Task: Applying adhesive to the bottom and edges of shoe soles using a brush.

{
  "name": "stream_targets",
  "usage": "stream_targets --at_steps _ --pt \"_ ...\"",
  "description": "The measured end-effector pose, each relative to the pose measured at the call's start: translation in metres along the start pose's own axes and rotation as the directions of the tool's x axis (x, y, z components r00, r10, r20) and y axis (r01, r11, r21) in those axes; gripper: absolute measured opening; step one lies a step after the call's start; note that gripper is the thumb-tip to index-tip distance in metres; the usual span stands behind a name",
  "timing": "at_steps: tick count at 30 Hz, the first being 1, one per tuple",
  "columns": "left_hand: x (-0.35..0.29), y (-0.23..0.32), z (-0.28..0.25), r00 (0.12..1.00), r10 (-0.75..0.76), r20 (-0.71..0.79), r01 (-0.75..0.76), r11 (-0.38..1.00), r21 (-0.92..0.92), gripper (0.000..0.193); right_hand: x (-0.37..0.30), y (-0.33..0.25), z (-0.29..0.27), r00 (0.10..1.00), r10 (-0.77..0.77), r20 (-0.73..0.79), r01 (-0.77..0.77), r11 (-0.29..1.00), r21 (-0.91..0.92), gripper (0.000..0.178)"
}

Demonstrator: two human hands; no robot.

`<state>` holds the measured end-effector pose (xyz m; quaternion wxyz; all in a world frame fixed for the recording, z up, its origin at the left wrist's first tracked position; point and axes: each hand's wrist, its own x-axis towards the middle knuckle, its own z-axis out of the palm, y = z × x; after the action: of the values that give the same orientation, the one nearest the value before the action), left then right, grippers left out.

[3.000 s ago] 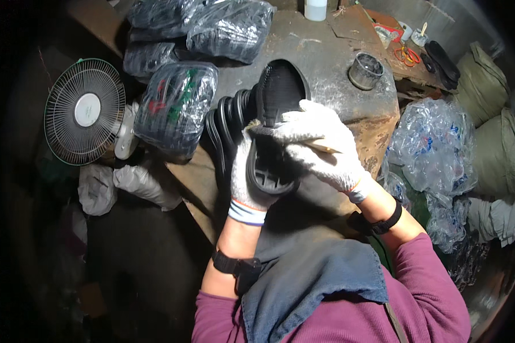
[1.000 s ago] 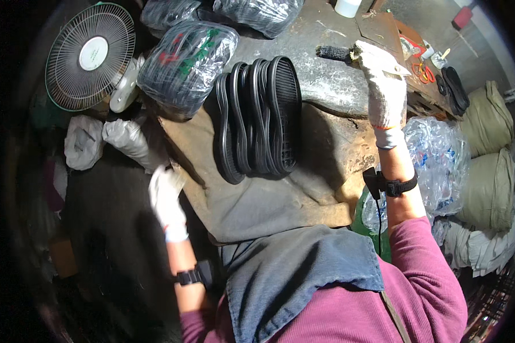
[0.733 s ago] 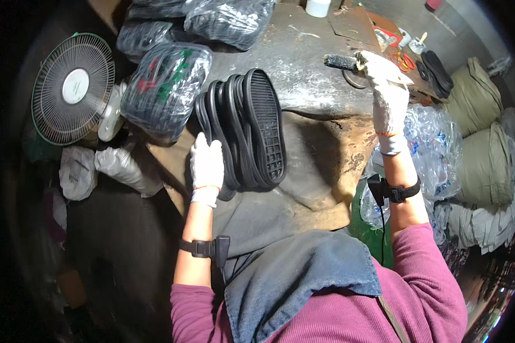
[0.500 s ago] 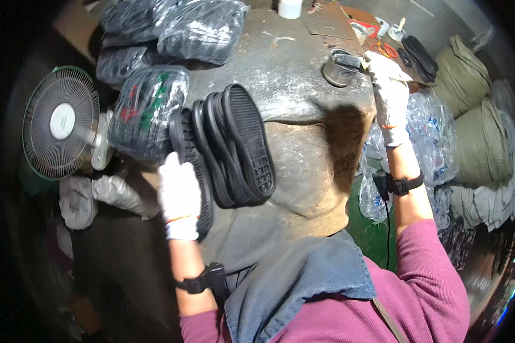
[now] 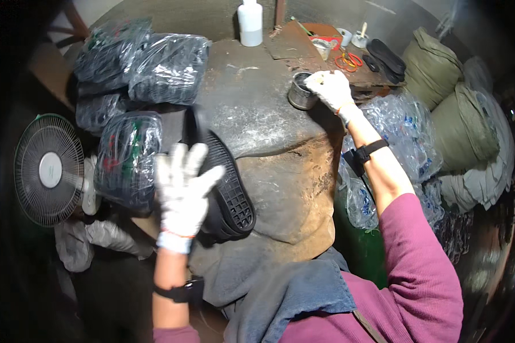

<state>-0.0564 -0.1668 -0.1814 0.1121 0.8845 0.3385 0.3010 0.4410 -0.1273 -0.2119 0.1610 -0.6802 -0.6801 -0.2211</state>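
My left hand (image 5: 184,191), in a white glove, hovers with spread fingers over the left side of several black shoe soles (image 5: 233,186). The soles lean together on the near left of the work surface, the front one showing its ribbed, gridded face. A blurred dark sole (image 5: 195,124) stands at their far end, just beyond my fingertips. My right hand (image 5: 332,91), also gloved, is closed at the rim of a small dark metal can (image 5: 301,91). It seems to grip a brush, whose dark head is down in the can; the glove hides most of it.
Plastic-wrapped black bundles (image 5: 169,68) are piled at the far left, near a fan (image 5: 50,170). A white bottle (image 5: 250,26) stands at the back. Orange-handled scissors (image 5: 349,60) lie far right. Clear plastic bags (image 5: 403,134) and green sacks (image 5: 463,126) crowd the right side.
My left hand has let go of the leftmost sole and spread its fingers; that sole has shifted. My right hand has come down closer to the can. The whole view has shifted.
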Motion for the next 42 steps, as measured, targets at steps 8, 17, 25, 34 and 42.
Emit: stream_targets --at_steps 8,17,25,34,42 --pt "-0.024 0.026 0.049 0.853 -0.317 -0.414 0.501 0.718 0.484 0.100 -0.007 0.019 0.007 0.980 0.163 -0.112 -0.158 0.986 0.053 0.034" --pt "-0.037 0.010 0.019 0.755 -0.647 -0.108 0.638 0.763 -0.110 0.062 -0.017 0.017 0.015 0.727 0.670 0.153 -0.345 0.163 0.924 0.030" --pt "-0.061 -0.008 -0.006 0.640 -0.613 0.463 0.390 -0.260 -0.883 0.043 -0.026 0.019 0.013 0.562 0.745 0.360 -0.049 -0.404 0.913 0.015" --pt "-0.016 0.073 -0.010 0.901 -0.264 0.345 0.036 -0.746 -0.665 0.098 -0.021 -0.117 -0.065 0.857 0.503 0.107 -0.035 -0.151 0.988 0.011" --pt "-0.023 0.077 0.026 0.888 -0.080 0.452 0.171 -0.856 -0.487 0.085 -0.011 -0.190 -0.071 0.859 0.218 0.463 -0.080 -0.837 0.541 0.016"
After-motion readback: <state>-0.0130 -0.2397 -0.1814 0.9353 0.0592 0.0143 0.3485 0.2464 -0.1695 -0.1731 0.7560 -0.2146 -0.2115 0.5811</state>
